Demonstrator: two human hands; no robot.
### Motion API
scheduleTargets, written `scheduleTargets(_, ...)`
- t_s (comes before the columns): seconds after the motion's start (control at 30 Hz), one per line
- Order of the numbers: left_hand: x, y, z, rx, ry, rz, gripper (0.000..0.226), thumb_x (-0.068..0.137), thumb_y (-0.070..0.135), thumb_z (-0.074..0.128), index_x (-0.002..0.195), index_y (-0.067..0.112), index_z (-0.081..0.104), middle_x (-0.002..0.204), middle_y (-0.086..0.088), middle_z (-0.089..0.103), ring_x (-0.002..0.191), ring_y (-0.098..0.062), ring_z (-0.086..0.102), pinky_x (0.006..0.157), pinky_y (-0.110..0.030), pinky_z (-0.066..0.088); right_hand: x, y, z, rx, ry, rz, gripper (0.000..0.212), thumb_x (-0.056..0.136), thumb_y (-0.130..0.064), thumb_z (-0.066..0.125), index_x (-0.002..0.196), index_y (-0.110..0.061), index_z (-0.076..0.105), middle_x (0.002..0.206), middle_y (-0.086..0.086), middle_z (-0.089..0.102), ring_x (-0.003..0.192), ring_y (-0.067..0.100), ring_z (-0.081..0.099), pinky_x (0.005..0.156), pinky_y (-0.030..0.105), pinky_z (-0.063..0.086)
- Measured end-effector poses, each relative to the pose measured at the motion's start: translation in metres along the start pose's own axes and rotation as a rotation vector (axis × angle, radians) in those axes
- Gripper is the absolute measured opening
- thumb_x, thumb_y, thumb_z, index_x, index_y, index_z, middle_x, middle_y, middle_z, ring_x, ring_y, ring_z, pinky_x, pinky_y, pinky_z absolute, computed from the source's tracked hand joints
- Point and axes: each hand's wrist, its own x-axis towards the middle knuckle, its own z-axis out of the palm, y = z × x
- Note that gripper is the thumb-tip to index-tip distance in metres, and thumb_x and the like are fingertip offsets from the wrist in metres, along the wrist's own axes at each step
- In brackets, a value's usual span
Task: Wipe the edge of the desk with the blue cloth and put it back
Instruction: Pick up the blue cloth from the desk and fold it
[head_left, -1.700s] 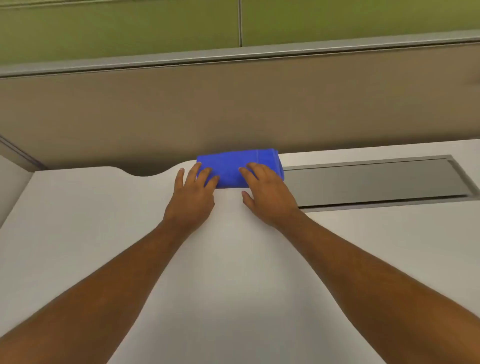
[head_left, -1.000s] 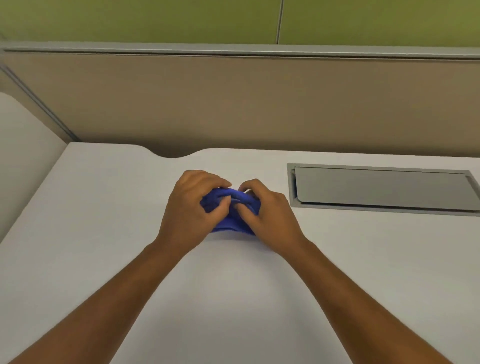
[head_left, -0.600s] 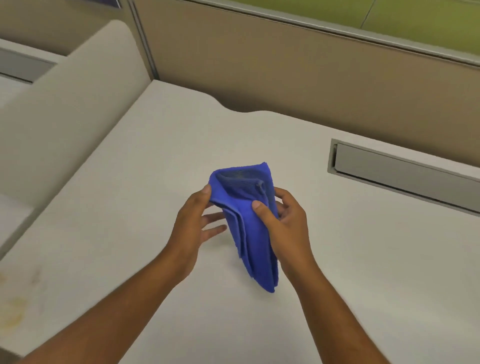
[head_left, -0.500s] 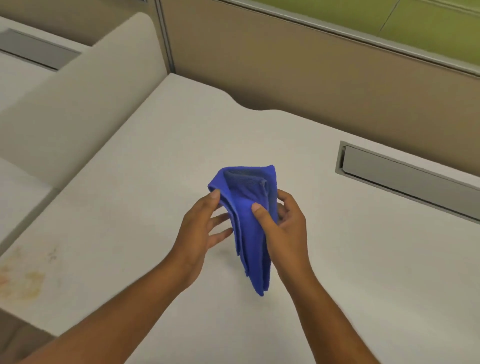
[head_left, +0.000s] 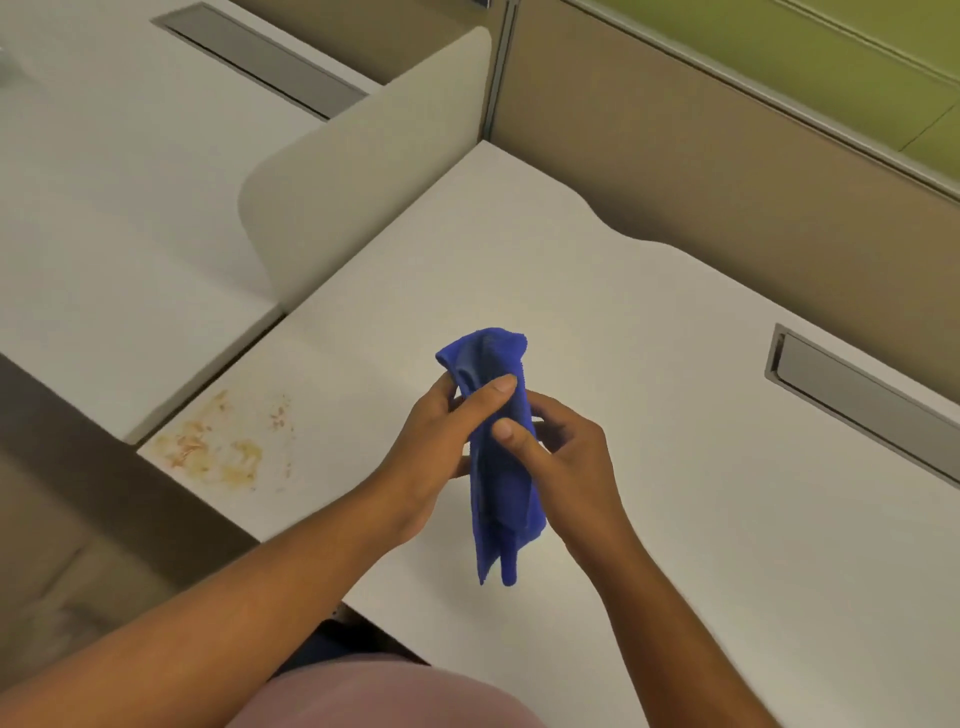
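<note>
The blue cloth (head_left: 501, 467) hangs folded and upright above the white desk (head_left: 649, 364), held between both hands. My left hand (head_left: 436, 457) grips its left side with the thumb pressed across the upper part. My right hand (head_left: 566, 462) pinches it from the right, thumb on the front. The cloth's lower end dangles free above the desk's front edge (head_left: 291, 561). An orange-brown stain (head_left: 213, 447) marks the desk's near-left corner, left of my hands.
A low rounded divider (head_left: 363, 156) separates this desk from the neighbouring white desk (head_left: 104, 182) on the left. A grey cable tray lid (head_left: 862, 410) sits in the desk at right. A beige partition wall (head_left: 727, 156) stands behind.
The cloth was lifted from the back of the desk, gathered in both hands and brought nearer. My view swung left and down, so the stained corner now shows. My left thumb has closed onto the cloth.
</note>
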Motion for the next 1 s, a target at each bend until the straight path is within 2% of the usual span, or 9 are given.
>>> scheduleTargets(0.1,-0.009,0.004,-0.035,0.0,-0.008,-0.047,0.044,0.094,0.045,0.07,0.127,0.016,0.072,0.12,-0.012,0.08,0.115,-0.03,0.076,0.103,-0.049,0.058,0.006,-0.006,0.026,-0.007,-0.028,0.019,0.014,0.099,-0.036,0.07,0.108,-0.031,0.078,0.103,-0.002,0.081,0.098,0.021,0.078,0.086,0.037,0.065)
scheduleTargets(0.23,-0.013,0.006,-0.087,-0.147,0.057,-0.096,0.036,0.102,0.039,0.065,0.132,0.019,0.071,0.123,-0.008,0.08,0.117,-0.025,0.076,0.097,-0.04,0.057,0.019,-0.017,0.052,0.054,-0.005,0.073,0.035,0.102,-0.041,0.065,0.103,-0.006,0.07,0.106,0.025,0.072,0.097,0.036,0.075,0.089,0.057,0.06)
scheduleTargets(0.4,-0.02,0.015,-0.148,-0.445,0.124,-0.053,0.033,0.106,0.048,0.055,0.111,0.032,0.084,0.126,0.001,0.079,0.116,-0.018,0.076,0.097,-0.04,0.053,0.035,-0.034,0.066,0.199,-0.113,0.134,0.028,0.103,-0.039,0.064,0.129,-0.028,0.068,0.123,0.004,0.078,0.112,0.029,0.076,0.08,0.033,0.065)
scheduleTargets(0.5,-0.024,0.017,-0.171,-0.463,0.122,-0.024,0.042,0.109,0.051,0.048,0.132,0.027,0.074,0.138,-0.002,0.074,0.127,-0.02,0.071,0.1,-0.038,0.053,0.04,-0.04,0.072,0.195,-0.155,0.083,0.052,0.105,-0.023,0.063,0.147,-0.049,0.047,0.129,-0.002,0.076,0.116,0.024,0.075,0.089,0.037,0.065)
scheduleTargets(0.57,-0.025,0.017,-0.178,-0.44,0.136,-0.005,0.046,0.109,0.049,0.05,0.144,0.023,0.061,0.143,-0.004,0.071,0.128,-0.021,0.07,0.099,-0.037,0.055,0.044,-0.043,0.076,0.103,-0.156,0.04,0.062,0.106,-0.013,0.057,0.151,-0.054,0.041,0.129,-0.003,0.075,0.117,0.022,0.074,0.093,0.039,0.064)
scheduleTargets(0.67,-0.023,0.018,-0.183,-0.4,0.159,0.038,0.037,0.109,0.043,0.052,0.139,0.023,0.058,0.143,-0.004,0.07,0.122,-0.016,0.073,0.089,-0.03,0.061,0.047,-0.052,0.079,-0.066,-0.094,0.0,0.054,0.105,-0.007,0.052,0.139,-0.048,0.058,0.128,-0.013,0.073,0.118,0.02,0.071,0.089,0.043,0.065)
scheduleTargets(0.77,-0.021,0.023,-0.188,-0.342,0.062,0.049,0.043,0.109,0.046,0.048,0.145,0.027,0.06,0.143,0.001,0.071,0.13,-0.016,0.069,0.102,-0.036,0.056,0.05,-0.059,0.079,-0.168,-0.043,-0.044,0.037,0.106,-0.014,0.056,0.13,-0.041,0.063,0.13,-0.015,0.07,0.123,0.016,0.067,0.096,0.046,0.061)
scheduleTargets(0.87,-0.016,0.024,-0.195,-0.282,0.02,0.07,0.044,0.111,0.048,0.044,0.145,0.028,0.063,0.145,0.003,0.07,0.134,-0.016,0.066,0.111,-0.041,0.048,0.052,-0.062,0.077,-0.282,-0.029,-0.109,0.026,0.106,-0.028,0.061,0.13,-0.04,0.061,0.128,-0.021,0.068,0.121,0.004,0.066,0.094,0.033,0.059)
scheduleTargets(1.0,-0.007,0.027,-0.2,-0.252,-0.003,0.148,0.043,0.107,0.049,0.051,0.139,0.026,0.069,0.144,-0.003,0.07,0.134,-0.02,0.066,0.105,-0.037,0.057,0.054,-0.063,0.073,-0.401,-0.015,-0.155,0.018,0.105,-0.028,0.061,0.119,-0.039,0.061,0.117,-0.022,0.068,0.108,0.004,0.068,0.079,0.023,0.054)
